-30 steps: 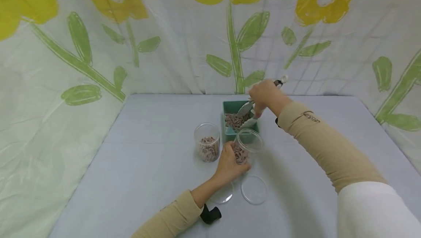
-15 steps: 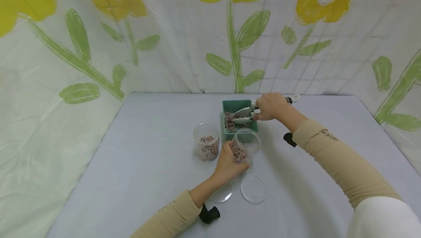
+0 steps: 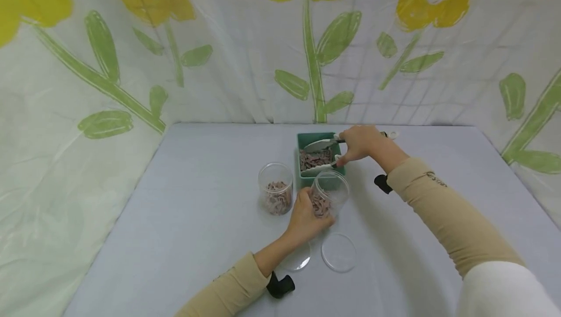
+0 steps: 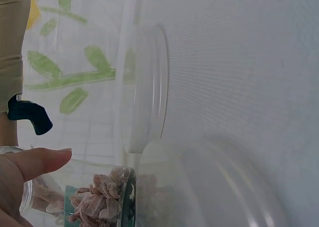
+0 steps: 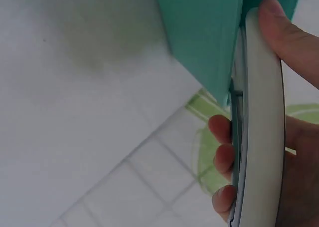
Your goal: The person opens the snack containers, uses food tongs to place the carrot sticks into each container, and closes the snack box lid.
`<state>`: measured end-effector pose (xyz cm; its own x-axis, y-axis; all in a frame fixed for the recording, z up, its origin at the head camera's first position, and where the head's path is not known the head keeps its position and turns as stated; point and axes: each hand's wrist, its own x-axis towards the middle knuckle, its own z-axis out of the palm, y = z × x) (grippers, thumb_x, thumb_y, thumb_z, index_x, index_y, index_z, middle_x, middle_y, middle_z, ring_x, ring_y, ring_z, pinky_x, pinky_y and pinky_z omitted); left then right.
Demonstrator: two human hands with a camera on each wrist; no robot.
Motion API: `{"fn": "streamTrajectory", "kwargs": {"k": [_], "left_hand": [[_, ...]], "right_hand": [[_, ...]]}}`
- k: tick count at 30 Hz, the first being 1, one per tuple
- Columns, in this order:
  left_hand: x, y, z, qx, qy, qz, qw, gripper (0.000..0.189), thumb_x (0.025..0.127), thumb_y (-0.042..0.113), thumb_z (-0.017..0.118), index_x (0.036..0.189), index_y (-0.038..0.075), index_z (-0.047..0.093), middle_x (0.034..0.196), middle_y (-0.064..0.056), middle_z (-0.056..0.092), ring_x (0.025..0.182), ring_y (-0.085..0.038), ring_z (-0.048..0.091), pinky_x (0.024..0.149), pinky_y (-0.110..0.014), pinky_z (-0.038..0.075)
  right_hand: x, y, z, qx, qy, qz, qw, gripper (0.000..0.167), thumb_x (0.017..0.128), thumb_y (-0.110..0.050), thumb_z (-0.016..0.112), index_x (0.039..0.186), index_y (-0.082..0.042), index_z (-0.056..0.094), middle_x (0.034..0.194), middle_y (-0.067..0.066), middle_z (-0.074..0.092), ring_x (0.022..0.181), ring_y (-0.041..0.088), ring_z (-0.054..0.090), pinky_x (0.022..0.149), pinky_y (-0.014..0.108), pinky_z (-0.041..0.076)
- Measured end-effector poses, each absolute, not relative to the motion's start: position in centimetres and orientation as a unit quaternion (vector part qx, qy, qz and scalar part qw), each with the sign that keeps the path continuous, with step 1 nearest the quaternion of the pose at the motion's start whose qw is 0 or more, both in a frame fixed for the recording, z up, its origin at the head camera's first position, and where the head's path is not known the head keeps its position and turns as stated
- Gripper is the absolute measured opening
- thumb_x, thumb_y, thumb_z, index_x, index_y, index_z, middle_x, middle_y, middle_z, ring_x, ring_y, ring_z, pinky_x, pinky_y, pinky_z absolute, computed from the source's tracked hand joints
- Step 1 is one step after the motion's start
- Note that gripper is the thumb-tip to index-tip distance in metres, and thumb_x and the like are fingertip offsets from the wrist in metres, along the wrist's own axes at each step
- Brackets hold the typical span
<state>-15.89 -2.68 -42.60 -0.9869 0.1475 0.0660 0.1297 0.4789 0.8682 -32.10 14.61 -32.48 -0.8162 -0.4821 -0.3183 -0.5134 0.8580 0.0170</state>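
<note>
My left hand (image 3: 304, 219) grips a clear round jar (image 3: 331, 188), tilted, its mouth leaning toward a green rectangular box (image 3: 314, 137). Pinkish-brown strips (image 4: 99, 199), like shredded meat, lie in the bottom of that jar. With my right hand (image 3: 361, 142) I hold kitchen tongs (image 3: 319, 146) whose two arms are spread wide, tips inside the box. More of the same strips (image 3: 316, 159) lie between the tips. In the right wrist view my thumb (image 5: 294, 45) lies on one pale tong handle (image 5: 264, 117), with my fingers on the far side.
A second clear jar (image 3: 276, 190), partly filled with strips, stands upright left of my left hand. Two clear lids lie on the table nearer me: one round lid (image 3: 339, 252), and another lid (image 3: 299, 260) partly under my left wrist. A flower-printed curtain (image 3: 236, 64) hangs behind the table.
My right hand has moved right and lower beside the box. The tongs' arms came close together among the strips, then spread apart. My left hand and its jar have stayed nearly still.
</note>
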Motion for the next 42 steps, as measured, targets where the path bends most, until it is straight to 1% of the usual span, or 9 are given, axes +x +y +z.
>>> {"fn": "streamTrajectory", "kwargs": {"k": [6, 17, 18, 21, 24, 25, 28, 32, 42], "left_hand": [[-15.9, -2.7, -42.6, 0.077, 0.858, 0.508, 0.013, 0.074, 0.072, 0.008, 0.080, 0.127, -0.010, 0.035, 0.119, -0.025, 0.047, 0.113, -0.037, 0.049, 0.100, -0.050, 0.040], [-15.9, -2.7, -42.7, 0.071, 0.849, 0.523, 0.026, 0.075, 0.073, 0.008, 0.080, 0.129, -0.010, 0.034, 0.121, -0.026, 0.046, 0.116, -0.038, 0.048, 0.102, -0.051, 0.038], [-15.9, -2.7, -42.8, 0.071, 0.847, 0.527, 0.028, 0.075, 0.073, 0.008, 0.080, 0.129, -0.010, 0.033, 0.121, -0.026, 0.046, 0.117, -0.038, 0.048, 0.102, -0.051, 0.038], [-15.8, -2.6, -42.8, 0.066, 0.843, 0.534, 0.027, 0.075, 0.072, 0.008, 0.080, 0.129, -0.010, 0.034, 0.121, -0.026, 0.047, 0.117, -0.038, 0.048, 0.102, -0.051, 0.039], [-16.1, -2.7, -42.8, 0.053, 0.831, 0.552, 0.034, 0.078, 0.073, 0.009, 0.080, 0.131, -0.011, 0.032, 0.126, -0.029, 0.046, 0.120, -0.040, 0.047, 0.104, -0.052, 0.037], [-16.1, -2.8, -42.8, 0.047, 0.826, 0.560, 0.038, 0.079, 0.074, 0.009, 0.080, 0.132, -0.010, 0.032, 0.128, -0.029, 0.045, 0.122, -0.041, 0.046, 0.105, -0.052, 0.036], [-16.5, -2.9, -42.8, 0.025, 0.809, 0.585, 0.052, 0.082, 0.076, 0.011, 0.080, 0.136, -0.010, 0.028, 0.136, -0.031, 0.040, 0.129, -0.042, 0.041, 0.109, -0.052, 0.032], [-16.6, -2.8, -42.9, 0.006, 0.803, 0.594, 0.055, 0.085, 0.077, 0.012, 0.080, 0.138, -0.010, 0.026, 0.141, -0.032, 0.035, 0.133, -0.043, 0.037, 0.111, -0.052, 0.029], [-16.5, -2.5, -42.8, 0.001, 0.801, 0.596, 0.049, 0.085, 0.079, 0.013, 0.078, 0.140, -0.010, 0.024, 0.142, -0.031, 0.034, 0.133, -0.044, 0.035, 0.111, -0.053, 0.028]], "right_hand": [[-31.9, 14.4, -32.9, -0.281, 0.949, 0.033, 0.141, 0.065, 0.082, -0.046, 0.073, 0.126, 0.001, 0.063, 0.117, 0.017, 0.066, 0.097, 0.036, 0.064, 0.073, 0.048, 0.054], [-31.2, 15.4, -33.8, -0.303, 0.947, 0.012, 0.104, 0.057, 0.084, -0.050, 0.071, 0.113, 0.000, 0.071, 0.103, 0.015, 0.071, 0.079, 0.028, 0.066, 0.069, 0.043, 0.055], [-31.2, 15.6, -33.7, -0.301, 0.948, 0.004, 0.104, 0.053, 0.084, -0.050, 0.070, 0.104, 0.000, 0.073, 0.103, 0.015, 0.071, 0.071, 0.024, 0.064, 0.064, 0.039, 0.053], [-31.2, 16.4, -33.2, -0.298, 0.948, -0.033, 0.104, 0.045, 0.086, -0.046, 0.070, 0.065, -0.008, 0.062, 0.068, 0.002, 0.062, 0.051, 0.012, 0.041, 0.049, 0.028, 0.037], [-31.1, 17.3, -32.0, -0.291, 0.948, -0.075, 0.108, 0.044, 0.088, -0.044, 0.069, 0.066, -0.006, 0.066, 0.068, 0.009, 0.064, 0.050, 0.009, 0.041, 0.051, 0.028, 0.035], [-31.0, 17.6, -31.6, -0.287, 0.948, -0.088, 0.110, 0.043, 0.088, -0.043, 0.068, 0.074, -0.003, 0.071, 0.062, 0.008, 0.060, 0.050, 0.010, 0.042, 0.052, 0.028, 0.037], [-30.6, 18.3, -30.5, -0.277, 0.947, -0.120, 0.107, 0.054, 0.088, -0.043, 0.069, 0.108, 0.007, 0.071, 0.072, 0.015, 0.067, 0.054, 0.014, 0.051, 0.056, 0.032, 0.043], [-29.9, 19.2, -29.6, -0.277, 0.942, -0.164, 0.092, 0.046, 0.088, -0.038, 0.071, 0.102, 0.006, 0.073, 0.051, -0.002, 0.044, 0.048, 0.011, 0.033, 0.052, 0.028, 0.031], [-25.5, 21.5, -27.7, -0.298, 0.916, -0.259, 0.069, 0.041, 0.083, -0.023, 0.078, 0.112, 0.005, 0.070, 0.069, 0.001, 0.067, 0.046, 0.008, 0.034, 0.046, 0.024, 0.031]]}}
